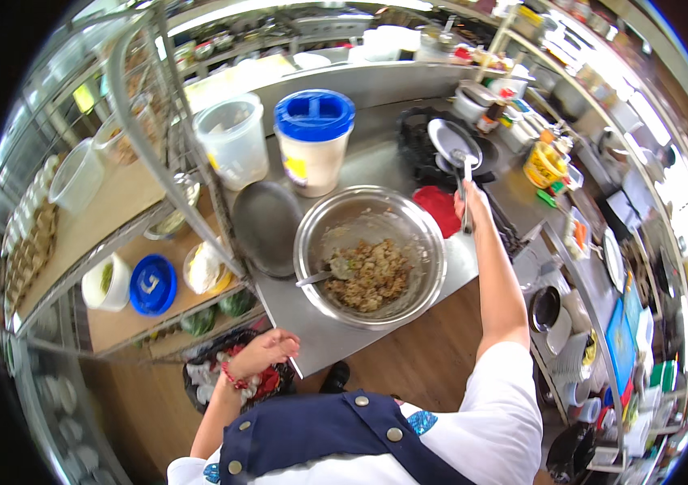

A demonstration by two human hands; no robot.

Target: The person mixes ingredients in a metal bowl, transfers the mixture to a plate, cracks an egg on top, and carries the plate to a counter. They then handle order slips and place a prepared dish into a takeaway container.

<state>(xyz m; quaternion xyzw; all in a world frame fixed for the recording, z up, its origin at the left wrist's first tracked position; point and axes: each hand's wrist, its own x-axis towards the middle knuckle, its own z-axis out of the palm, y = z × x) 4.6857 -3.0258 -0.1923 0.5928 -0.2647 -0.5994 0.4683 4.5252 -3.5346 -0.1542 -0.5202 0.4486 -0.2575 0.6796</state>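
My right hand [473,205] reaches far forward and is closed around the long metal handle of what looks like a small frying pan [446,136]. The pan's light grey round face is over a black burner [418,153]. Low on the left, beside the counter's front corner, my left hand [270,351] is empty, its fingers loosely bent and apart. Between the hands a wide steel mixing bowl [308,287] stands on the steel counter [286,331]. It holds a chunky brown mixture [372,275] with a spoon [314,279] leaning in it. A red cloth [436,208] lies behind the bowl.
A dark oval pan [266,226] sits left of the bowl. Behind stand a blue-lidded tub [312,145] and a clear container [232,141]. A wire shelf [109,234] bounds the left; a lined bin [206,380] is below. Racks with dishes [574,356] line the right.
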